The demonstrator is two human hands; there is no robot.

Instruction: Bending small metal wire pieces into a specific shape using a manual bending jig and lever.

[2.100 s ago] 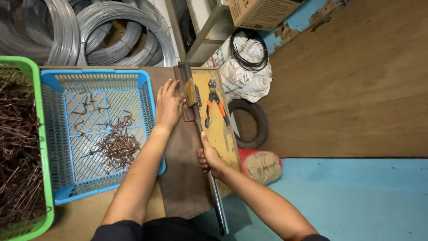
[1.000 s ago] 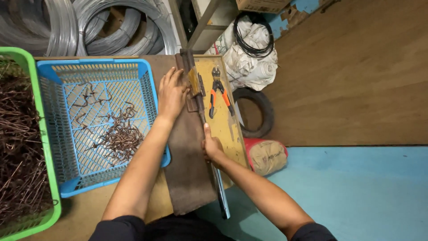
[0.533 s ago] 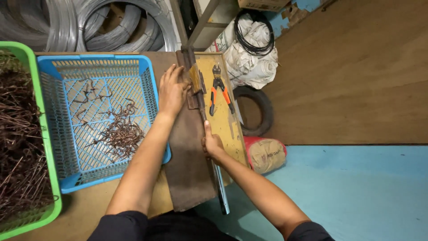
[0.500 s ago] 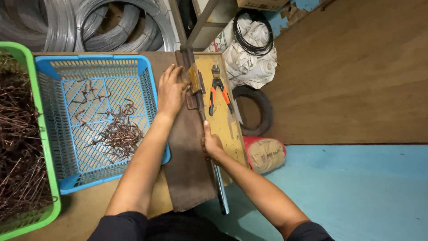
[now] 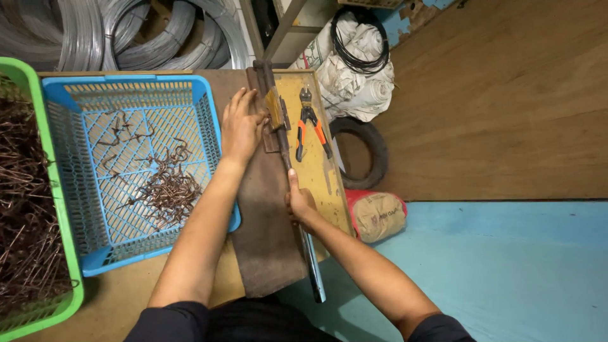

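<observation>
Since the earlier frames little has shifted: our right hand [image 5: 299,204] has crept slightly up the long metal lever [image 5: 297,196] and both hands sit where they did half a second ago, so the work reads as one steady hold rather than a new step. We grip the lever with the right hand closed around its bar, thumb lying along the top. The handle end runs down past the bench edge toward us. Our left hand [image 5: 240,125] lies flat at the head of the bending jig [image 5: 273,111], fingers pressed together and stretched forward — whether a wire piece sits pinched under the fingertips we cannot tell, since the palm covers that spot.

The jig is a narrow steel fixture mounted between a dark worn strip and a yellow board [image 5: 316,171]. On the board, just beside the jig, lies a pair of orange-handled pliers [image 5: 309,126], untouched.

To the left of the left forearm stands a blue plastic basket [image 5: 215,145] with a loose scatter of bent, rust-coloured wire hooks [image 5: 164,190] on its floor. Further left, a green basket [image 5: 60,253] holds a much denser heap of similar wire — tangled and dark.

Beyond the bench, coils of grey wire [image 5: 82,31] lean at the top, and a black rubber ring [image 5: 373,152], white sacks [image 5: 354,69] and a tan sack [image 5: 379,215] rest on the floor.
</observation>
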